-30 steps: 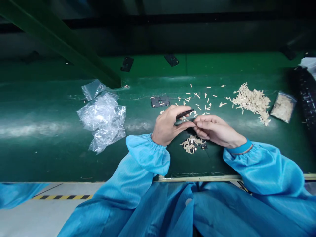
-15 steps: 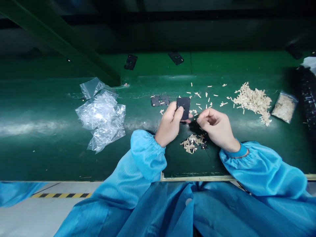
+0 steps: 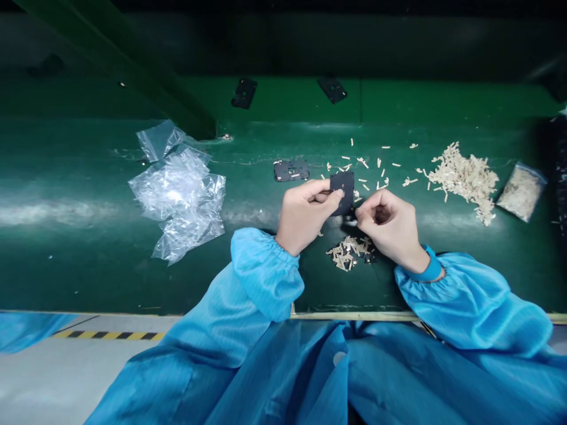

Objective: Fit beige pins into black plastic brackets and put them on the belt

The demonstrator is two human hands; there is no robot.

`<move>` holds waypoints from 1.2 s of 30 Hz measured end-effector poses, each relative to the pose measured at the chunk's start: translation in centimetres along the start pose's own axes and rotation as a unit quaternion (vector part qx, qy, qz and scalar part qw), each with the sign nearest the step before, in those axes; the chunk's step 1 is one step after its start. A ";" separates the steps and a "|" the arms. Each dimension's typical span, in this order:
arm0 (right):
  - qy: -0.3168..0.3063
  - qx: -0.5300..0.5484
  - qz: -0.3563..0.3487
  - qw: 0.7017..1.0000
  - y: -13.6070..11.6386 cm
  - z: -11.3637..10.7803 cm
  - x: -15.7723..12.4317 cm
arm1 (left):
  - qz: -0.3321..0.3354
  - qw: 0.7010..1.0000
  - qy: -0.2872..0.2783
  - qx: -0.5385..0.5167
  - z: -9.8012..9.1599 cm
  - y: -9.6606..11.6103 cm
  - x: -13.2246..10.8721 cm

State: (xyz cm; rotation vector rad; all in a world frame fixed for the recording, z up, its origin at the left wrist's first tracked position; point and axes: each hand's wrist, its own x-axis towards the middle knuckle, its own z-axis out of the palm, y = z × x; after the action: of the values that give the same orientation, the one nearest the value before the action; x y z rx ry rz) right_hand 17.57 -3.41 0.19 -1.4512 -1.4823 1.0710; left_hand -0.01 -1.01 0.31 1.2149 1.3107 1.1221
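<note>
Diffuse light from above gives a moderately bright scene. Left of the matte black rectangular plate (image 3: pixel 342 192), whose edges stay sharp and free of motion blur, a long pale band of glare (image 3: pixel 57 213) crosses the glossy green conveyor belt (image 3: pixel 88 271). Crumpled clear plastic bagging (image 3: pixel 177 195), also left of the plate, carries small white highlights. Above the plate, the dark background (image 3: pixel 283 41) falls into deep shadow. Wide-angle distortion bows the outer parts of the frame.

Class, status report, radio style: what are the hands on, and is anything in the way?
Left hand pinching black plate. Right hand at its lower corner, grip unclear. Heap of beige strips just below the hands.
</note>
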 end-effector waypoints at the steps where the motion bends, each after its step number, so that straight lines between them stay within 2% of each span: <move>1: 0.001 -0.004 0.001 1.000 0.0 0.0 0.0 | 0.006 1.000 0.001 0.005 0.0 0.0 0.0; 10: -0.004 -0.021 0.005 1.000 0.2 0.1 0.0 | 0.044 0.999 -0.003 0.032 -0.2 -0.5 -0.3; 15: -0.015 0.020 0.032 0.999 0.0 0.1 0.2 | 0.056 0.997 0.000 0.046 -0.2 -0.6 -0.3; 21: -0.015 0.042 0.041 0.998 -0.4 0.2 0.4 | 0.061 0.997 -0.003 0.038 0.0 -0.7 -0.3; 36: -0.004 0.015 0.036 0.999 -0.3 0.3 0.3 | 0.056 0.998 -0.005 0.032 0.0 -0.5 -0.3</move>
State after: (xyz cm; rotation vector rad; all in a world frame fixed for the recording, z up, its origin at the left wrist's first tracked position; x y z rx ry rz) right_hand 17.23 -3.15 0.34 -1.4902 -1.4231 1.1393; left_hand -0.07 -1.38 -0.19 1.3538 1.2926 1.1591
